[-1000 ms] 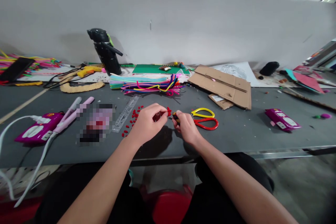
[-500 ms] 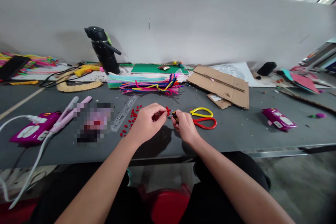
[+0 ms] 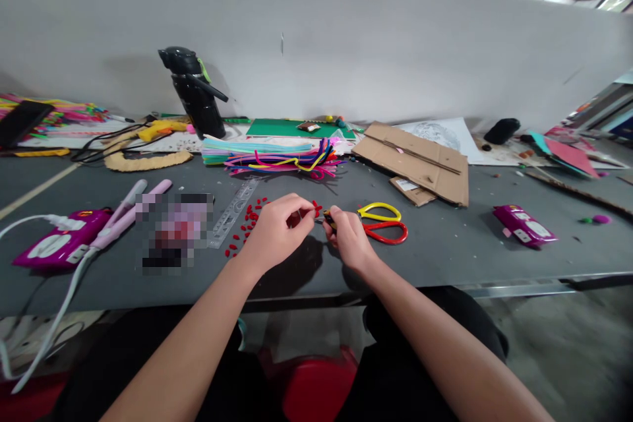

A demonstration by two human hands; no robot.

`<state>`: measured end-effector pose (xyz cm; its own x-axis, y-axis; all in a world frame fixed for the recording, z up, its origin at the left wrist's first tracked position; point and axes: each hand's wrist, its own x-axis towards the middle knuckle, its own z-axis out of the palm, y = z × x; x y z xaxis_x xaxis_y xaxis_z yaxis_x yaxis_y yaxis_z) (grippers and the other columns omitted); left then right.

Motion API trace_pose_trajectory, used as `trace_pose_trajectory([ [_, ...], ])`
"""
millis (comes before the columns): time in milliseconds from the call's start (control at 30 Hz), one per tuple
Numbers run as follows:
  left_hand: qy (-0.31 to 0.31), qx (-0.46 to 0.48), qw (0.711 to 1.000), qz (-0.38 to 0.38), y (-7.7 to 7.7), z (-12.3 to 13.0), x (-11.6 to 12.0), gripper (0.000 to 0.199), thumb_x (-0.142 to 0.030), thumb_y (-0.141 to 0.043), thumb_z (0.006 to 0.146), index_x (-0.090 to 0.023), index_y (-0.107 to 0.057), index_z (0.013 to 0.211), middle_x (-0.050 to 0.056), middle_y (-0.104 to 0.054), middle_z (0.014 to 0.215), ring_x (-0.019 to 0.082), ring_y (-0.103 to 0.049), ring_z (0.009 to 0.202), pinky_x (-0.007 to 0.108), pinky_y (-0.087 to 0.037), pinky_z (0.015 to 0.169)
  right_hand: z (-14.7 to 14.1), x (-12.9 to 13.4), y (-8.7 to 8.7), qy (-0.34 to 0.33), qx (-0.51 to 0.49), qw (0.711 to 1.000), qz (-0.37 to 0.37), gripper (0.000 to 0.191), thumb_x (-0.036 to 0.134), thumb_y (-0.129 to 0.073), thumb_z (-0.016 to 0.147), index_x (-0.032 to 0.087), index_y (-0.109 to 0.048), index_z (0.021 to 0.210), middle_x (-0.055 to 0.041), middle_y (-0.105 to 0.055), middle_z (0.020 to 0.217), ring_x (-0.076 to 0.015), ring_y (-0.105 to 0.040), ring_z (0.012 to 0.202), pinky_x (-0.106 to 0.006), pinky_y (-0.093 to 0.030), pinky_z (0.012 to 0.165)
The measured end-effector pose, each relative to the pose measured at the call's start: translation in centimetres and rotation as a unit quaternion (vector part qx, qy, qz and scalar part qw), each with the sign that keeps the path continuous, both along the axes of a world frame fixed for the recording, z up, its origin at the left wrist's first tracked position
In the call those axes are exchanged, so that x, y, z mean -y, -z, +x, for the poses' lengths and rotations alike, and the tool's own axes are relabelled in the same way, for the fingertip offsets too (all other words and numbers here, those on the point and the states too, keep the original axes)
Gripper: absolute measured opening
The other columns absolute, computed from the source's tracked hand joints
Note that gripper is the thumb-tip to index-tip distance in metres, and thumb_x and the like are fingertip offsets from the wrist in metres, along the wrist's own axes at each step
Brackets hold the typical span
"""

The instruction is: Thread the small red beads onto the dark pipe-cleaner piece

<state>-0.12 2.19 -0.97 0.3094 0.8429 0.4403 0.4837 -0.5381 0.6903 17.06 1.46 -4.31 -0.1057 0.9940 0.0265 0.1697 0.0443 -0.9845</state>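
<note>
My left hand (image 3: 284, 221) is closed, thumb and forefinger pinched on a small red fuzzy piece (image 3: 317, 206), which looks like bent pipe cleaner. Close beside it, my right hand (image 3: 345, 231) is wrapped round a small tool (image 3: 328, 216) with black and yellow on it; its kind is mostly hidden by the fingers. The tool's thin metallic end points at the left fingertips. Several short red pieces (image 3: 250, 216) lie on the table left of my left hand. Scissors (image 3: 383, 223) with one yellow and one red handle rest just right of my right hand.
A clear ruler (image 3: 232, 216) and a pink hair straightener (image 3: 116, 231) lie left, by a purple box (image 3: 64, 242). Behind are a pipe cleaner bundle (image 3: 277, 157), a black bottle (image 3: 198, 99) and cardboard (image 3: 415, 158). Another purple box (image 3: 524, 225) sits right.
Almost nothing differs. Both hands keep the same hold and place; the view has shifted very slightly.
</note>
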Motion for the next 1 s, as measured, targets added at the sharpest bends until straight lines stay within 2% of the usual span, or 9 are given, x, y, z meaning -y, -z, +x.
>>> trace_pose_trajectory([
  [167,0.002,-0.003,1.000,0.001,0.12,0.02,-0.11,0.010,-0.017,-0.058,0.090,-0.018,-0.066,0.085,0.000,-0.062,0.080,0.011,-0.054,0.066,0.025,-0.041,0.063,-0.11,0.02,-0.16,0.009,0.009,1.000,0.010,0.050,0.046,-0.031,0.099,0.020,-0.046,0.059,0.0025,-0.043,0.051,-0.0119,-0.039,0.048,-0.026,-0.030,0.051],
  [400,-0.001,-0.004,1.000,0.000,0.30,-0.06,-0.11,0.008,-0.018,-0.059,0.090,-0.018,-0.066,0.086,-0.001,-0.061,0.079,0.011,-0.052,0.066,0.025,-0.041,0.063,-0.07,0.00,0.02,0.011,-0.004,1.000,0.004,0.060,0.063,-0.032,0.098,0.020,-0.045,0.059,0.0030,-0.039,0.051,-0.0110,-0.035,0.048,-0.025,-0.028,0.049],
  [533,0.000,-0.006,1.000,-0.006,0.22,-0.04,-0.07,0.009,-0.019,-0.058,0.091,-0.018,-0.066,0.087,0.000,-0.061,0.080,0.011,-0.052,0.066,0.025,-0.040,0.064,0.02,-0.01,0.06,0.015,-0.007,1.000,-0.001,0.062,0.066,-0.033,0.097,0.019,-0.046,0.059,0.0027,-0.039,0.052,-0.0111,-0.035,0.049,-0.025,-0.028,0.049],
  [833,0.020,0.042,0.992,-0.115,-0.24,-0.14,0.08,0.016,-0.029,-0.058,0.093,-0.018,-0.067,0.085,0.000,-0.064,0.079,0.012,-0.054,0.070,0.025,-0.041,0.065,0.11,0.04,-0.08,0.003,0.010,1.000,0.007,0.060,0.061,-0.032,0.099,0.019,-0.047,0.058,0.0022,-0.043,0.050,-0.0111,-0.036,0.047,-0.026,-0.029,0.049],
  [1000,0.025,0.041,0.989,-0.137,-0.34,-0.28,-0.01,0.017,-0.030,-0.060,0.091,-0.017,-0.069,0.085,0.001,-0.066,0.080,0.014,-0.055,0.071,0.026,-0.041,0.066,-0.04,0.09,-0.20,-0.007,0.009,1.000,0.011,0.055,0.052,-0.031,0.101,0.019,-0.048,0.059,0.0022,-0.044,0.050,-0.0115,-0.038,0.046,-0.026,-0.030,0.050],
])
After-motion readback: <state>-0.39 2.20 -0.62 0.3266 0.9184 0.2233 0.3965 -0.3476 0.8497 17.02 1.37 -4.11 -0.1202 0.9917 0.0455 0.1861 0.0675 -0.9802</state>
